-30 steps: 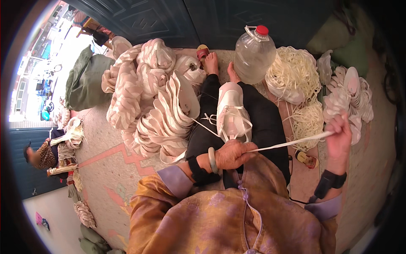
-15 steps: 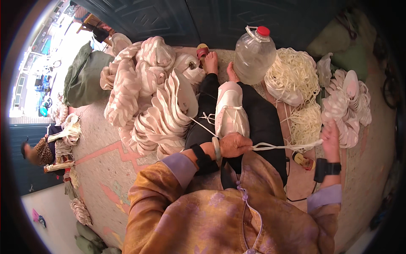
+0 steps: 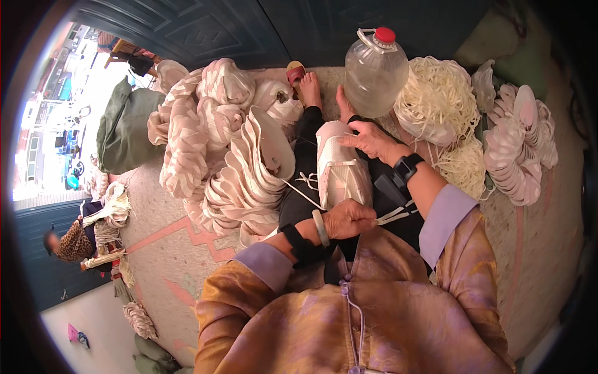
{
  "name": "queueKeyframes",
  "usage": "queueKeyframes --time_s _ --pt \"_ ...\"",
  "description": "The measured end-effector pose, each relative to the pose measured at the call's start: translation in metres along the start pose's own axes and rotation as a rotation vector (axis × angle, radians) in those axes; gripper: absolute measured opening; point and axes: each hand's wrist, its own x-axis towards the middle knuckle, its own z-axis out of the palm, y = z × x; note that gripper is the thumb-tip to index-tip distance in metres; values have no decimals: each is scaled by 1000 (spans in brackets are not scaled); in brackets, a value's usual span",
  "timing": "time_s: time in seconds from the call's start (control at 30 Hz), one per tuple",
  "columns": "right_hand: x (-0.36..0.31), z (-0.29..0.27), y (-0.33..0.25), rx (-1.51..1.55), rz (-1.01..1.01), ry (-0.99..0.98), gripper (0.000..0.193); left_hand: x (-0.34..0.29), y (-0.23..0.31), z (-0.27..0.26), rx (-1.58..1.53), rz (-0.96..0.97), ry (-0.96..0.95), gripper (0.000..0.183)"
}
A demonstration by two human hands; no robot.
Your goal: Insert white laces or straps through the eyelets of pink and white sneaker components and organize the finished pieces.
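Note:
A pale shoe upper [image 3: 339,159] lies across my lap, its toe pointing away from me. At its near end, my left hand [image 3: 350,219] is closed on white laces [image 3: 393,215], whose ends stick out to the right of the fist. My right hand [image 3: 377,140] is over the right side of the toe, fingers apart and fingertips touching or just above the surface. I see no lace in it. Another thin white lace [image 3: 303,193] runs from the shoe's left side toward the pile of stacked uppers [image 3: 249,181].
A large clear bottle [image 3: 375,78] with a red cap stands beyond the shoe. Heaped laces [image 3: 436,100] and a bundle of uppers [image 3: 520,149] lie to the right. At left sits a green sack [image 3: 128,128]. Another person [image 3: 75,242] is at the far left.
My right hand has let go of the stretched laces at the right and moved left to the shoe's toe. The laces now hang short from my left fist, which has barely moved.

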Motion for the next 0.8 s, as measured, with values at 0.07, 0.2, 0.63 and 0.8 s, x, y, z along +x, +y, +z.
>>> queueKeyframes --time_s 0.07,0.2,0.63,0.8 --pt "9 -1 -3 -49 59 -31 45 -3 -3 -3 -118 -90 -4 15" --pt "34 -1 26 -108 -383 202 45 -7 -17 -6 -400 -243 38 17" --pt "20 11 6 -93 -242 254 104 1 49 -14 -805 -145 -408 19" --pt "10 4 7 -162 -242 264 95 -6 45 -4 -625 -40 -361 17"
